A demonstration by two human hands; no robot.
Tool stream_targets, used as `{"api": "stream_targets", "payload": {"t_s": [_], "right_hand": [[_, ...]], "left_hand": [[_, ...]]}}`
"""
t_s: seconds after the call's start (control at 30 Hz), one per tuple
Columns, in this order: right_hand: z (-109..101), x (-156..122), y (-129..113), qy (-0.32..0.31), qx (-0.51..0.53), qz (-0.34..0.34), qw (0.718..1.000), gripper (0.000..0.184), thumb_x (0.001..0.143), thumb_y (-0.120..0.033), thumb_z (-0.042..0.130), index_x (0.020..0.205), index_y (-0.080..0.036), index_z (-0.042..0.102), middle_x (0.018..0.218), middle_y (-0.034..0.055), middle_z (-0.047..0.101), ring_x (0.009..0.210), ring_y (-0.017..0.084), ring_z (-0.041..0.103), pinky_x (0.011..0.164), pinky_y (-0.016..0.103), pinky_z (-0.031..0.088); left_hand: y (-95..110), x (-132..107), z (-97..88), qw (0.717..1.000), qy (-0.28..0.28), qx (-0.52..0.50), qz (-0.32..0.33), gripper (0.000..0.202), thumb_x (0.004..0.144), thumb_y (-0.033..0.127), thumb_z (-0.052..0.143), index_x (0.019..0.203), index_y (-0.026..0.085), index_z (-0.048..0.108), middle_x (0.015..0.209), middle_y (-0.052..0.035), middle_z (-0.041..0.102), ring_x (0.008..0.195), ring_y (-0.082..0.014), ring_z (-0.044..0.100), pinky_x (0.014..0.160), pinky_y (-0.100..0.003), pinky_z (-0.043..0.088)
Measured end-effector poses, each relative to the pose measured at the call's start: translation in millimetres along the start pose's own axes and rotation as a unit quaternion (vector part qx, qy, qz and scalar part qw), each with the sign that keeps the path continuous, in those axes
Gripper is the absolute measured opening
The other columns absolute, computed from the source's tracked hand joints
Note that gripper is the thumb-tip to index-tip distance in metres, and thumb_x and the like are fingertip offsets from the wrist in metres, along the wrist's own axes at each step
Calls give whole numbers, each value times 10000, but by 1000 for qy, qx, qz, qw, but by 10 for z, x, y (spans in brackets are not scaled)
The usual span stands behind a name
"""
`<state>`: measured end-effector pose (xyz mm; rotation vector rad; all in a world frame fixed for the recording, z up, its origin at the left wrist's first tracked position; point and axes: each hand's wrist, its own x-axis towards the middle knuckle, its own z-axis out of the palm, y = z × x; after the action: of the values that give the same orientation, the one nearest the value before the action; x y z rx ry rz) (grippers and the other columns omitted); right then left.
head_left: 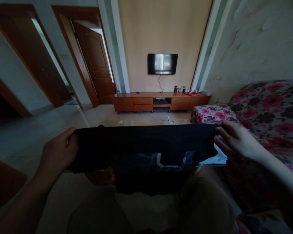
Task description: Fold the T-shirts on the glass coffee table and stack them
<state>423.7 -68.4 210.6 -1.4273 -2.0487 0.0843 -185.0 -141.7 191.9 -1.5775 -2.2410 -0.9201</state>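
A black garment (144, 138) is stretched wide in front of me, its upper edge nearly level. My left hand (60, 149) is closed on its left end, thumb on the near side. At the other end, my right hand (235, 138) pinches the upper corner. Below the taut part, dark blue denim-like fabric (139, 161) with a pale angular strip shows, and more black cloth (148, 183) hangs or lies lower down. Whether these belong to one garment I cannot tell. Pale blue folded material (216, 157) sticks out behind the right end.
A floral-covered sofa (271, 107) stands on the right. Against the far wall is a low wooden cabinet (143, 101) under a television (162, 64). A wooden door (95, 58) stands ajar at the left. My knees (207, 204) are below the cloth; a brown wooden piece (5, 182) is at lower left.
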Motion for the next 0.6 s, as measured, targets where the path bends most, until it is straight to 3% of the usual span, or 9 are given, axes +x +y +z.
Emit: {"api": "stream_targets", "payload": {"t_s": [0.07,0.13,0.37,0.5,0.6], "right_hand": [[-37,16,1,-1,4,-8,1000,374,1001,-581,457,875,-236,525,764,27,587,687,181,522,642,303,414],[-47,33,21,20,19,-13,1000,343,1009,-559,455,914,-236,525,805,22,578,731,183,522,682,302,418],[-20,171,37,99,34,-7,994,284,1004,-511,473,935,-240,525,873,19,560,802,188,512,734,294,422],[62,332,64,112,57,-13,992,279,996,-500,482,923,-233,521,891,21,567,838,190,521,769,296,427],[223,493,174,87,85,-3,993,295,998,-503,484,894,-229,519,833,10,560,790,179,520,727,288,424]], "left_hand": [[88,-14,-78,996,-17,-78,-38,326,943,364,418,1100,273,688,745,51,645,602,-139,579,572,-214,385],[132,-23,-107,993,-17,-114,-37,336,950,371,423,1131,264,686,799,60,664,621,-125,581,588,-200,405],[145,39,-41,994,100,-37,27,303,985,397,437,1087,258,685,905,55,677,759,-133,600,753,-216,428],[182,214,90,987,145,-13,62,359,1008,379,382,1174,212,652,1059,-11,687,924,-177,611,912,-275,453],[200,411,310,986,139,6,95,374,1006,334,365,1210,160,626,1151,-67,673,1052,-213,589,1000,-329,441]]}}
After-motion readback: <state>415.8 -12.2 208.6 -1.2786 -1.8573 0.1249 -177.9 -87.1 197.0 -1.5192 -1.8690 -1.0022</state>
